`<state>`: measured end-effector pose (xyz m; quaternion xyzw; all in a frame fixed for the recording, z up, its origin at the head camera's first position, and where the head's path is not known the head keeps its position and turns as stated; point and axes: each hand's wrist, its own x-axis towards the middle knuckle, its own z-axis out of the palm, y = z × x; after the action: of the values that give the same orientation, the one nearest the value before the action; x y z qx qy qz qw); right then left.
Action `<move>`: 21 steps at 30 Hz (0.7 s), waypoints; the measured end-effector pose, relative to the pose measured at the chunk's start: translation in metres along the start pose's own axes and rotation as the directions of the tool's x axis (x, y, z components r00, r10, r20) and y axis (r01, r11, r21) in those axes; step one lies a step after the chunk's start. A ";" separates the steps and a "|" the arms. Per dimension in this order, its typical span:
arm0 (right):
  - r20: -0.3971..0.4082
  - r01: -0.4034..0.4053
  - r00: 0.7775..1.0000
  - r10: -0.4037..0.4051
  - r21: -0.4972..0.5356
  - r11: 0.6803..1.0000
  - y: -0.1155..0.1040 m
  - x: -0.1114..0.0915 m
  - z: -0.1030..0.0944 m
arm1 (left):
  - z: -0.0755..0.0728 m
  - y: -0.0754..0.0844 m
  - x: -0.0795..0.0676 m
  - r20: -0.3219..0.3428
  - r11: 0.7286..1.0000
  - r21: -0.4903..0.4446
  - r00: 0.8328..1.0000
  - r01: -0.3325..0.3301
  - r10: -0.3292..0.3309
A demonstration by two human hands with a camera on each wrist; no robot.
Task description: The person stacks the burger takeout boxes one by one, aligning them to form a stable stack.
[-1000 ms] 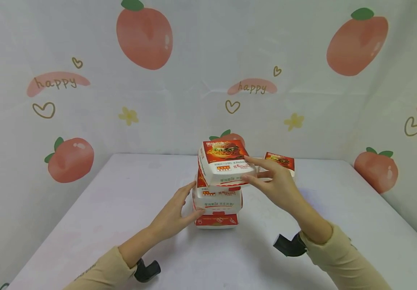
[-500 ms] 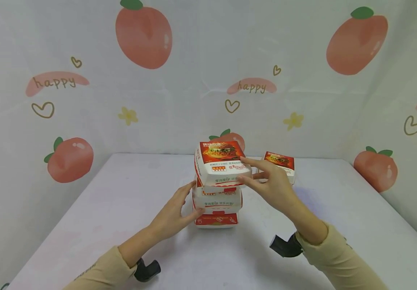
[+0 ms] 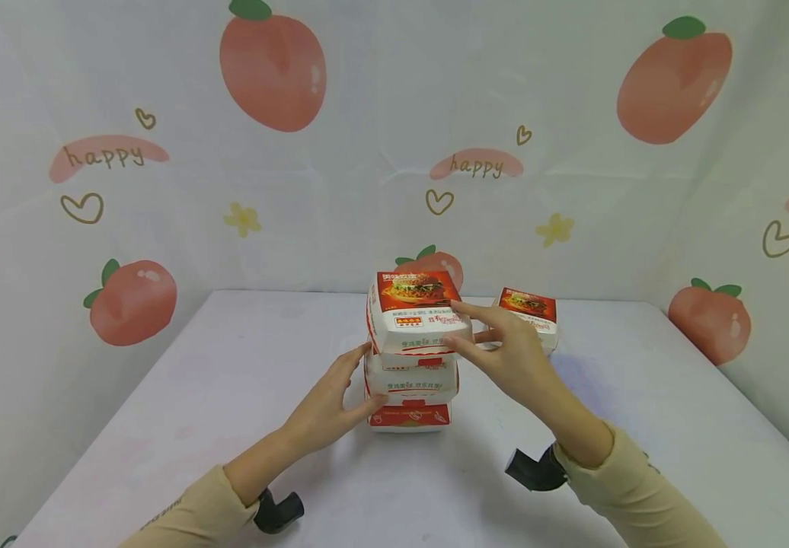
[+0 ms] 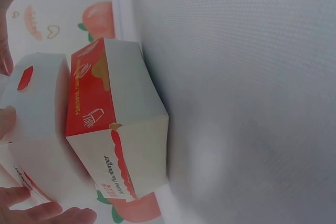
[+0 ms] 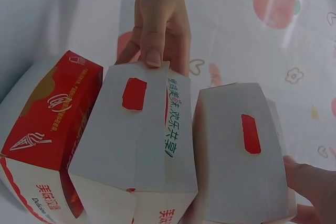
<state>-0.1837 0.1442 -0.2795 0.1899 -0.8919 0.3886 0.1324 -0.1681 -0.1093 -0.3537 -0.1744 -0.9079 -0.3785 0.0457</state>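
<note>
A stack of white-and-red hamburger boxes stands mid-table. My left hand [image 3: 329, 403] grips the middle box [image 3: 413, 383] at its left side, thumb on the front face, fingers around the side. Under it, the bottom box [image 3: 410, 417] shows a red front; in the left wrist view this bottom box [image 4: 121, 108] rests on the table. My right hand [image 3: 504, 342] pinches the top box [image 3: 422, 320] by its right side. That top box [image 5: 236, 156] sits right against the middle box [image 5: 136, 129] in the right wrist view, slightly angled to it.
Another hamburger box [image 3: 528, 310] lies behind my right hand toward the table's back right. A white cloth [image 3: 340, 221] printed with peaches hangs behind the white table [image 3: 244, 358]. Black wrist cameras [image 3: 537, 468] hang below both sleeves.
My right hand has moved left and slightly down with the top box, bringing it over the stack. The left hand stays in place on the middle box.
</note>
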 end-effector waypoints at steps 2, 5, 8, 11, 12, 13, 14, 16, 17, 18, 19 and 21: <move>-0.004 0.002 1.000 -0.002 -0.006 1.000 0.000 0.000 0.001 | 0.001 0.000 0.000 -0.002 1.000 -0.001 1.000 0.005 -0.005; -0.013 0.011 1.000 -0.011 -0.014 1.000 -0.001 -0.001 0.003 | 0.001 0.000 0.000 -0.005 1.000 -0.001 1.000 0.011 -0.011; -0.019 0.010 1.000 -0.010 -0.018 1.000 -0.002 -0.001 0.004 | 0.001 0.000 0.000 -0.007 1.000 0.002 1.000 0.014 -0.014; -0.022 0.006 1.000 -0.007 -0.012 1.000 -0.004 -0.002 0.005 | 0.001 0.001 0.000 -0.008 1.000 0.003 1.000 0.017 -0.017; -0.022 0.003 1.000 -0.004 -0.010 1.000 -0.004 -0.002 0.006 | 0.001 0.001 0.000 -0.009 1.000 0.005 1.000 0.019 -0.019; -0.021 0.004 1.000 -0.004 -0.006 1.000 -0.005 -0.003 0.006 | 0.001 0.001 0.000 -0.009 1.000 0.006 1.000 0.020 -0.020; -0.022 0.004 1.000 -0.004 -0.004 1.000 -0.005 -0.003 0.006 | 0.001 0.001 0.000 -0.009 1.000 0.007 1.000 0.022 -0.022; -0.024 0.006 1.000 -0.006 0.001 1.000 -0.006 -0.004 0.007 | 0.001 0.002 0.000 -0.010 1.000 0.010 1.000 0.024 -0.024; -0.026 0.007 1.000 -0.007 0.000 1.000 -0.006 -0.004 0.007 | 0.001 0.002 0.000 -0.011 1.000 0.010 1.000 0.025 -0.025; -0.028 0.008 1.000 -0.008 0.000 1.000 -0.007 -0.004 0.007 | 0.001 0.002 0.000 -0.010 1.000 0.011 1.000 0.026 -0.026; -0.031 0.012 0.999 -0.012 0.000 1.000 -0.007 -0.005 0.008 | 0.001 0.002 0.000 -0.010 1.000 0.012 1.000 0.028 -0.027; -0.037 0.016 0.999 -0.016 -0.004 1.000 -0.008 -0.005 0.008 | 0.001 0.001 0.000 -0.011 1.000 0.013 1.000 0.027 -0.027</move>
<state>-0.1768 0.1347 -0.2816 0.1893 -0.8884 0.3894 0.1524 -0.1675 -0.1078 -0.3533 -0.1599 -0.9124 -0.3740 0.0465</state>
